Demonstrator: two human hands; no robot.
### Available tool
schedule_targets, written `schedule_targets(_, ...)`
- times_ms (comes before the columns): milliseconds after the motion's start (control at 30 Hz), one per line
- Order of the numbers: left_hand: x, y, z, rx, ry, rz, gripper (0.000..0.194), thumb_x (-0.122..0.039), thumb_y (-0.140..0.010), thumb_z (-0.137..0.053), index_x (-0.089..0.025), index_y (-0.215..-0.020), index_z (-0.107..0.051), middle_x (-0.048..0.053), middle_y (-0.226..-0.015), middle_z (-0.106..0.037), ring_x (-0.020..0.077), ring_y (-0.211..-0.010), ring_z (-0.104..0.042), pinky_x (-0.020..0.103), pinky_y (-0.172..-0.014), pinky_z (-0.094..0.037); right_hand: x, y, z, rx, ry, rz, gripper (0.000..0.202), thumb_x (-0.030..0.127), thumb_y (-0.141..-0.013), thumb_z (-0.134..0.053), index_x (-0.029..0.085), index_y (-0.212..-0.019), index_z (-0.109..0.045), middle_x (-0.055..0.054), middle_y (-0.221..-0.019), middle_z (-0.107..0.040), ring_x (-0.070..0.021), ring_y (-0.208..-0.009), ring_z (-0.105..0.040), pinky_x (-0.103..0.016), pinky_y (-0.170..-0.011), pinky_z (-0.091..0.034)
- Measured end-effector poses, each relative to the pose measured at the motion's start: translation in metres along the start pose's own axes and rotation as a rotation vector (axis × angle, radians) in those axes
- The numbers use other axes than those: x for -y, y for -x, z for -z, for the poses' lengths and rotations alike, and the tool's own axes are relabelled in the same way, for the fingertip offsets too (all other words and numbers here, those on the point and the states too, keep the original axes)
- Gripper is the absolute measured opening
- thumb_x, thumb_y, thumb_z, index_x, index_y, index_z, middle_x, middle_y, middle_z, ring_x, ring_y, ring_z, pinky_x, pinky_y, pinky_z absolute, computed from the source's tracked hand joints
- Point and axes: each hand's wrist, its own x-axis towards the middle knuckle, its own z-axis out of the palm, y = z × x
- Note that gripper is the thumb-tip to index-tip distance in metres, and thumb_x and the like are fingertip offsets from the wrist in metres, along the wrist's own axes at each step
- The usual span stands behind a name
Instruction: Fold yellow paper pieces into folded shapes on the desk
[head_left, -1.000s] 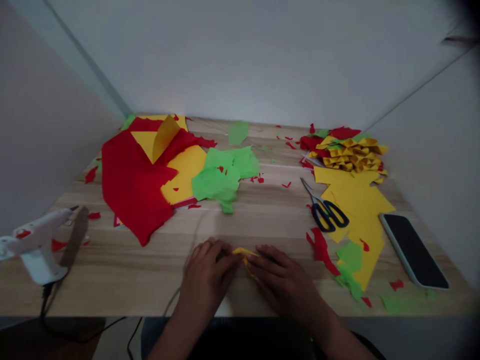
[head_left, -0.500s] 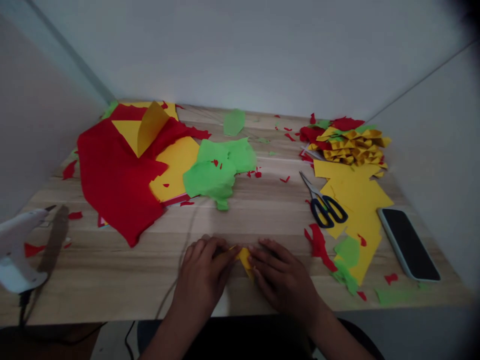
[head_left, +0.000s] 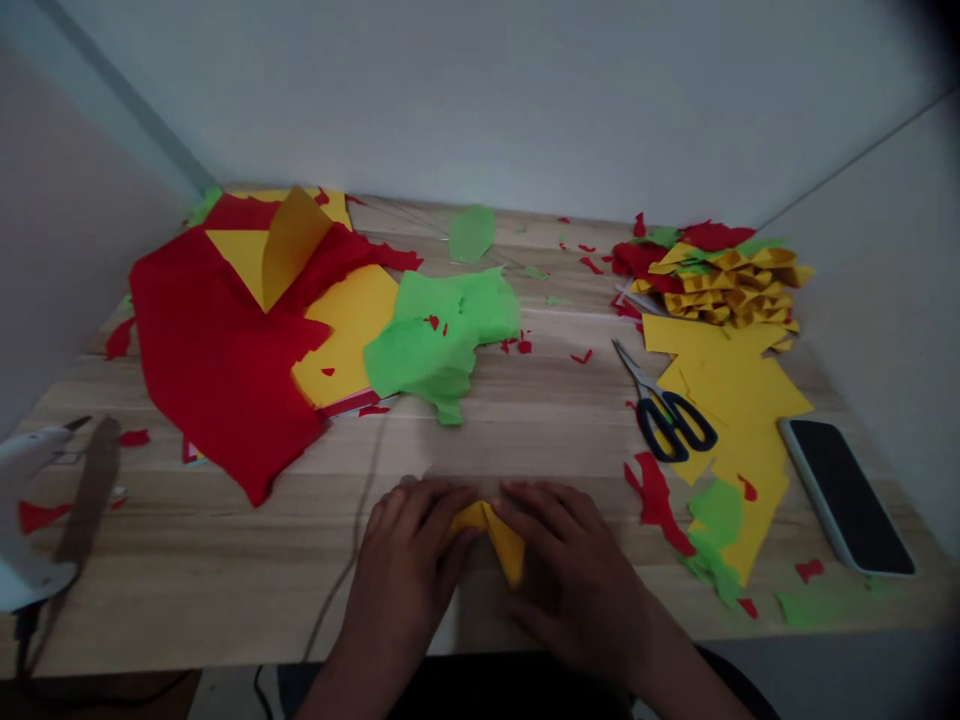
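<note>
A small folded piece of yellow paper [head_left: 507, 552] lies between my hands near the front edge of the table, with a pointed flap toward me. My left hand [head_left: 405, 550] pinches its left part between thumb and fingers. The fingers of my right hand [head_left: 574, 560] press on its upper right side, while the thumb, slightly blurred, is apart from it lower down. Part of the paper is hidden under the fingers.
Scissors [head_left: 666, 412] and yellow paper sheets [head_left: 757, 390] lie right, beside a phone [head_left: 851, 495]. Behind them sits a pile of folded yellow pieces [head_left: 739, 285]. Red paper [head_left: 217, 340] and green paper [head_left: 442, 335] are farther back; a glue gun [head_left: 34, 510] stands left.
The yellow paper's pointed flap shows more now, between my hands. My right thumb has moved down, away from the paper. The view has shifted slightly.
</note>
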Motion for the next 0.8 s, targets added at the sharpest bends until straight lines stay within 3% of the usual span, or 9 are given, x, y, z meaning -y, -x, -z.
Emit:
schedule_targets(67, 0.001, -0.001, 0.000, 0.007, 0.014, -0.003, 0.027, -0.032, -0.089, -0.057, -0.028, -0.114, -0.064, 0.004, -0.103, -0.065, 0.0230, -0.093, -0.055, 0.039, -0.080, -0.045, 0.000, -0.003, 0.002, -0.020, -0.018, -0.056, 0.061, 0.041, -0.076, -0.070, 0.022, -0.132, -0.052, -0.011, -0.128, -0.059, -0.0293, -0.117, -0.052, -0.049, -0.097, -0.046)
schedule_targets(167, 0.003, -0.004, 0.000, 0.015, 0.055, -0.017, 0.025, -0.031, -0.088, -0.058, -0.027, -0.112, -0.065, 0.004, -0.100, -0.067, 0.0222, -0.092, -0.056, 0.038, -0.080, -0.044, -0.001, -0.009, 0.001, -0.136, -0.074, -0.208, 0.024, 0.032, -0.086, -0.061, 0.022, -0.107, -0.064, -0.009, -0.101, -0.066, -0.0236, -0.098, -0.060, -0.040, -0.085, -0.051)
schedule_targets(233, 0.004, -0.008, 0.000, 0.010, 0.083, -0.012, 0.026, -0.030, -0.087, -0.060, -0.026, -0.112, -0.065, 0.004, -0.098, -0.068, 0.0220, -0.091, -0.056, 0.037, -0.080, -0.043, -0.001, -0.014, 0.002, -0.160, -0.147, -0.289, 0.011, 0.029, -0.089, -0.056, 0.021, -0.090, -0.064, -0.006, -0.086, -0.066, -0.0198, -0.083, -0.061, -0.033, -0.074, -0.052)
schedule_targets(367, -0.001, -0.016, 0.005, 0.043, 0.160, 0.017, 0.018, -0.031, -0.085, -0.064, -0.026, -0.101, -0.069, 0.002, -0.086, -0.068, 0.0198, -0.083, -0.058, 0.035, -0.075, -0.042, 0.003, -0.026, 0.005, -0.105, -0.508, -0.441, 0.020, 0.033, -0.094, -0.050, 0.020, -0.081, -0.059, -0.001, -0.070, -0.062, -0.0126, -0.063, -0.058, -0.022, -0.055, -0.049)
schedule_targets(500, -0.010, -0.023, 0.017, 0.034, 0.423, 0.116, 0.015, -0.034, -0.085, -0.061, -0.022, -0.079, -0.069, 0.002, -0.078, -0.068, 0.0171, -0.076, -0.059, 0.033, -0.072, -0.045, 0.006, -0.039, 0.008, -0.061, -0.835, -0.498, 0.017, 0.036, -0.088, -0.059, 0.019, -0.088, -0.063, -0.001, -0.075, -0.066, -0.0123, -0.065, -0.062, -0.020, -0.056, -0.051)
schedule_targets(633, -0.015, -0.028, 0.028, 0.089, 0.695, 0.279, 0.022, -0.034, -0.086, -0.056, -0.020, -0.072, -0.067, 0.001, -0.065, -0.066, 0.0141, -0.065, -0.059, 0.025, -0.059, -0.046, 0.013, -0.048, 0.010, -0.007, -0.922, -0.542, 0.020, 0.038, -0.081, -0.068, 0.019, -0.079, -0.066, 0.001, -0.068, -0.066, -0.0111, -0.058, -0.061, -0.020, -0.052, -0.051)
schedule_targets(800, -0.016, -0.035, 0.031, 0.179, 0.886, 0.388, 0.027, -0.036, -0.086, -0.055, -0.017, -0.074, -0.069, 0.000, -0.060, -0.063, 0.0098, -0.053, -0.055, 0.019, -0.048, -0.042, 0.019, -0.049, 0.011, -0.149, -0.863, -0.464, 0.015, 0.034, -0.081, -0.068, 0.019, -0.081, -0.069, -0.001, -0.072, -0.068, -0.0127, -0.064, -0.065, -0.021, -0.056, -0.053)
